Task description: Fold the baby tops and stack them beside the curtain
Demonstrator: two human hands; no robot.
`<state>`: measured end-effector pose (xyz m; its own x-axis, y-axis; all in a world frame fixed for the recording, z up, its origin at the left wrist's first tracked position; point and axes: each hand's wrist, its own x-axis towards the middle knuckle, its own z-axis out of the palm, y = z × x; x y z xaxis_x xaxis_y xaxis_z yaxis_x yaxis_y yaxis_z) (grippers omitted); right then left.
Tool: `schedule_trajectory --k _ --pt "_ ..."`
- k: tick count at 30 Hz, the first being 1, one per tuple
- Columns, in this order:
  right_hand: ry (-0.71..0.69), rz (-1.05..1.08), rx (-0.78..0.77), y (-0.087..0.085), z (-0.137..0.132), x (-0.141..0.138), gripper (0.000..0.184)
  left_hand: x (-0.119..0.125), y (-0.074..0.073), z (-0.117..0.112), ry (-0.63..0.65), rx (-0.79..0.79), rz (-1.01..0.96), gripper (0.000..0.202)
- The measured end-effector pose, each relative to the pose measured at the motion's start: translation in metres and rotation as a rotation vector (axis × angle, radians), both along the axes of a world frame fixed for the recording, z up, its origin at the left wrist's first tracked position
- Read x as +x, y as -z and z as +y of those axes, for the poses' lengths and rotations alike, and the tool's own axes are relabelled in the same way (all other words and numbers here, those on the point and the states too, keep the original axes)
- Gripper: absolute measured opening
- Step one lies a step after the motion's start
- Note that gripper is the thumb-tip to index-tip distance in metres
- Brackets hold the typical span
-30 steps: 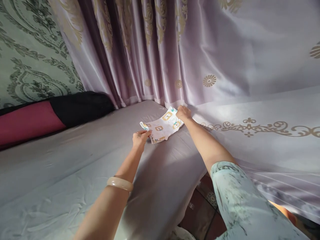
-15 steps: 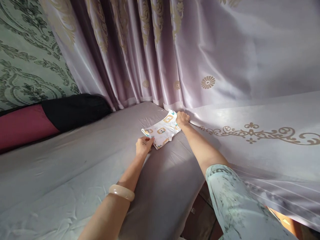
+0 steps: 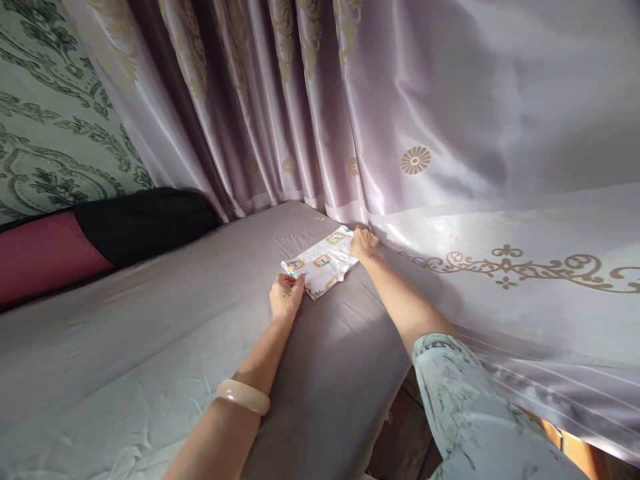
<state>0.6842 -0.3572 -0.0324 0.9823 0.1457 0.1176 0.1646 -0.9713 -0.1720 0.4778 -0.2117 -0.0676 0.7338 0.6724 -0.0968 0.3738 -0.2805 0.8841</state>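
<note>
Just in front of the curtain (image 3: pixel 415 113), as the head view shows, a small printed cloth (image 3: pixel 324 261) lies on the grey-covered bed (image 3: pixel 210 313); by its outline it may be a child's garment. Both hands are at this cloth. The left hand (image 3: pixel 287 293) is at the end farther from the curtain: its thumb and fingers are brought together on the edge and seem to pinch it. The right hand (image 3: pixel 365 243) is at the other end, just beside the curtain's hem, curled nearly closed over the border; it seems to have hold, but its fingertips are hidden.

I judge that the step in hand is spreading and straightening the cloth flat. The next move calls, I think, for an even, gentle pull between the two ends, so that the fabric does not wrinkle.

Both arms reach forward toward the curtain, the right one at a slant and the left one, with a pale bangle (image 3: pixel 243 397), slightly bent at the wrist. The backs of the hands face upward.
</note>
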Motion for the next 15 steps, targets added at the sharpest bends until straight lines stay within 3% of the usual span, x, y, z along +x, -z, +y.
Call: schedule_trajectory --k 3,8,15 --pt "-0.080 -0.071 -0.030 0.001 0.003 -0.003 0.045 -0.003 -0.001 -0.003 -0.008 0.006 -0.036 0.025" --pt "-0.333 -0.091 -0.112 0.008 0.009 -0.004 0.046 -0.008 0.000 -0.009 0.014 0.107 -0.084 0.019" --pt "-0.436 0.092 -0.173 0.014 0.008 0.008 0.054 -0.011 0.004 -0.020 0.135 0.629 -0.191 0.023"
